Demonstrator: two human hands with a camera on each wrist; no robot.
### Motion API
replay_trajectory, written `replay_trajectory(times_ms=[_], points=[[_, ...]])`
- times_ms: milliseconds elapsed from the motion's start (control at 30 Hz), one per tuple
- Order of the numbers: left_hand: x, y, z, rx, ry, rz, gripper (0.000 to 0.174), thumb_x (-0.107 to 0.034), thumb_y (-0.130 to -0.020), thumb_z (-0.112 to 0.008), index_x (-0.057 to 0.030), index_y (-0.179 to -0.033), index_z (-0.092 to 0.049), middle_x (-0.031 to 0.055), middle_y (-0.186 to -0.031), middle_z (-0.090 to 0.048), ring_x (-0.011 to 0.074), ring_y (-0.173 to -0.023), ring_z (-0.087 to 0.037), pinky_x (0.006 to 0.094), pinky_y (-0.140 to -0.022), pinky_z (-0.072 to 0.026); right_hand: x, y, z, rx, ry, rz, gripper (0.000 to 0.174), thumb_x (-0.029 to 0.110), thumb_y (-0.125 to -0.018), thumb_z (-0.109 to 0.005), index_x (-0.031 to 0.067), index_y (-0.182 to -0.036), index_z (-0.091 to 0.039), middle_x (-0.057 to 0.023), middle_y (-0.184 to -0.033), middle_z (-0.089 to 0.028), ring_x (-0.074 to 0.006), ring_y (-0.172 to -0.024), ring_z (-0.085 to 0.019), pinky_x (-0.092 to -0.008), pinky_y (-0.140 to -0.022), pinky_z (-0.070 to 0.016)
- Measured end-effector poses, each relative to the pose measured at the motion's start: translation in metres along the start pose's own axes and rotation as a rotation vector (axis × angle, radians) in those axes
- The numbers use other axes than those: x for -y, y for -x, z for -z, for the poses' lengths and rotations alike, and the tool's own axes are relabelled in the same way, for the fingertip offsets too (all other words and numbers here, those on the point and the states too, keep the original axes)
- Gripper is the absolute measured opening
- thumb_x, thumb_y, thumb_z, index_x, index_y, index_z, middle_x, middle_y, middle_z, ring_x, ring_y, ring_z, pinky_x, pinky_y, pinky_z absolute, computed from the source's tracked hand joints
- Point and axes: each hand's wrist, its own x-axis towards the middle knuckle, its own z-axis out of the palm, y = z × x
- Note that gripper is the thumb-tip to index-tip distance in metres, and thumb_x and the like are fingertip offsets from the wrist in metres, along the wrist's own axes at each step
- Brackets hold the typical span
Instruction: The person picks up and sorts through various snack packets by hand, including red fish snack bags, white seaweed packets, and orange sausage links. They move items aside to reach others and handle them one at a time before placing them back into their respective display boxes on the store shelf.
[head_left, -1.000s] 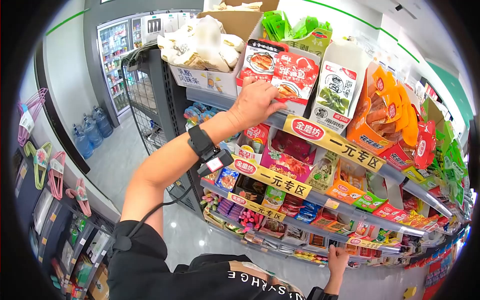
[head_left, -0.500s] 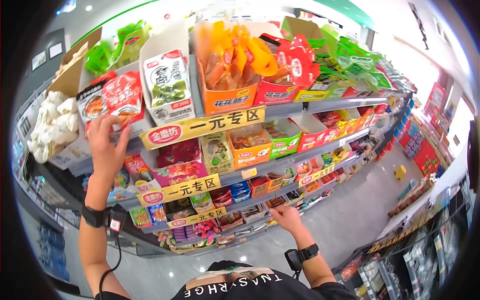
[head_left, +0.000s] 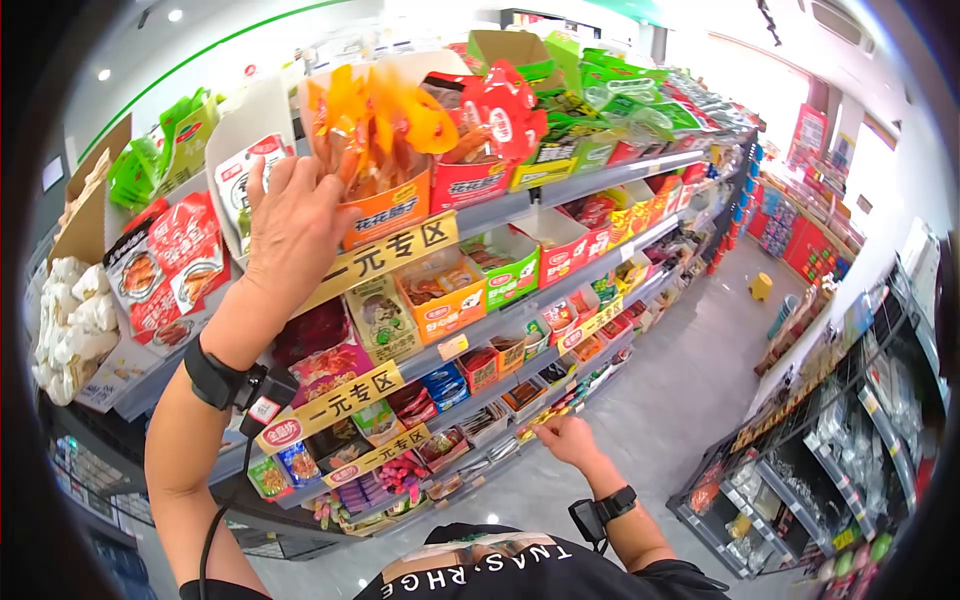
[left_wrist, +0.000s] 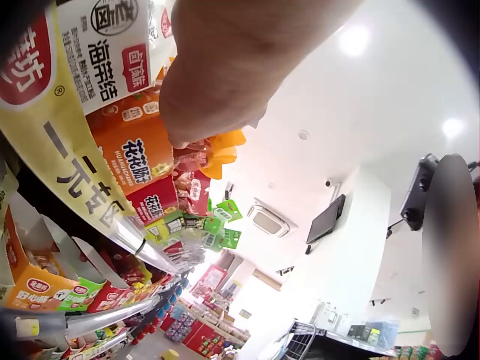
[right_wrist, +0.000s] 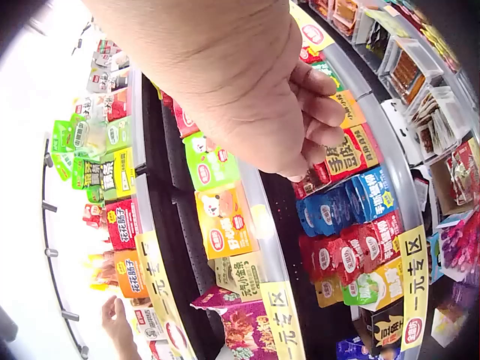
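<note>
My left hand (head_left: pixel 292 225) reaches to the top shelf in the head view, its bent fingers over the front of the white kelp snack box (head_left: pixel 240 185) and at the left side of the orange snack box (head_left: pixel 385 215). Orange-topped packets (head_left: pixel 375 120) stand up out of that orange box. In the left wrist view the base of the hand (left_wrist: pixel 217 67) hides the fingertips. Low in front of the shelves, my right hand (head_left: pixel 565 440) hangs with loosely curled fingers and nothing visible in it. In the right wrist view its fingers (right_wrist: pixel 319 112) overlap small snack boxes behind.
A box with red packets (head_left: pixel 180 265) and white wrapped sticks (head_left: pixel 75 320) stand to the left on the top shelf. Yellow price strips (head_left: pixel 345 395) line the shelf edges. A black rack (head_left: pixel 800 480) stands at the right across the grey floor (head_left: pixel 670 370).
My left hand has left the red packets and moved right along the top shelf to the kelp and orange boxes. The head view has turned right. The right hand stays low, fingers loosely curled.
</note>
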Motion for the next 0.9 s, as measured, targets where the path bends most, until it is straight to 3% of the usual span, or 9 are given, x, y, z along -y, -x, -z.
replay_trajectory(times_ms=[133,233,467,733,833,900], points=[[0.0,-0.005,0.002,0.036,0.025,-0.041,0.018,-0.019,-0.064,-0.067,-0.0086,-0.074,-0.057,0.005,-0.085,-0.046,0.0239,-0.091,-0.043,0.0446,-0.088,-0.027,-0.012,0.002,0.005,-0.084,-0.042,0.013,0.029,0.033,-0.076,-0.059,0.0058,-0.067,-0.063,-0.0113,-0.056,-0.057,-0.0271,-0.054,-0.056,-0.0355,-0.052,-0.0439],[0.003,-0.006,0.002,0.083,0.006,-0.029,0.018,-0.02,-0.064,-0.067,-0.0079,-0.074,-0.057,0.0054,-0.086,-0.046,0.0242,-0.091,-0.043,0.0442,-0.088,-0.0273,0.001,-0.005,0.019,-0.048,0.029,-0.011,0.03,0.039,-0.075,-0.057,0.0104,-0.073,-0.065,-0.0105,-0.065,-0.06,-0.0295,-0.063,-0.058,-0.0377,-0.058,-0.0457],[0.009,-0.006,0.009,0.077,-0.01,-0.05,0.021,-0.016,-0.063,-0.066,-0.0048,-0.08,-0.058,0.0068,-0.089,-0.048,0.0244,-0.091,-0.043,0.0425,-0.09,-0.0271,0.055,-0.032,0.04,-0.087,0.051,0.18,0.031,0.037,-0.077,-0.054,0.0085,-0.072,-0.064,-0.0124,-0.066,-0.06,-0.0307,-0.064,-0.058,-0.0405,-0.057,-0.0449],[0.01,-0.003,0.012,0.129,0.018,-0.025,0.024,-0.012,-0.062,-0.068,-0.0045,-0.082,-0.057,0.0076,-0.087,-0.048,0.0249,-0.091,-0.044,0.0441,-0.091,-0.0272,0.074,-0.048,0.033,-0.019,0.166,0.177,0.032,0.039,-0.079,-0.053,0.0089,-0.071,-0.062,-0.0114,-0.063,-0.058,-0.0297,-0.061,-0.056,-0.039,-0.056,-0.0438],[0.005,0.008,0.014,0.05,0.081,0.083,0.023,-0.009,-0.063,-0.067,-0.0047,-0.081,-0.054,0.0078,-0.091,-0.048,0.0265,-0.092,-0.044,0.0412,-0.089,-0.0273,0.076,-0.052,0.034,-0.015,0.17,0.203,0.032,0.039,-0.079,-0.054,0.0087,-0.071,-0.062,-0.0117,-0.062,-0.058,-0.0298,-0.061,-0.056,-0.039,-0.056,-0.0438],[-0.01,0.007,0.029,-0.07,0.095,0.05,0.025,-0.009,-0.063,-0.067,-0.0059,-0.084,-0.054,0.0081,-0.093,-0.049,0.0261,-0.092,-0.045,0.0429,-0.089,-0.0281,0.074,-0.058,0.034,-0.014,0.149,0.226,0.032,0.038,-0.079,-0.054,0.0085,-0.07,-0.062,-0.0119,-0.062,-0.058,-0.0298,-0.061,-0.056,-0.0391,-0.056,-0.0438]])
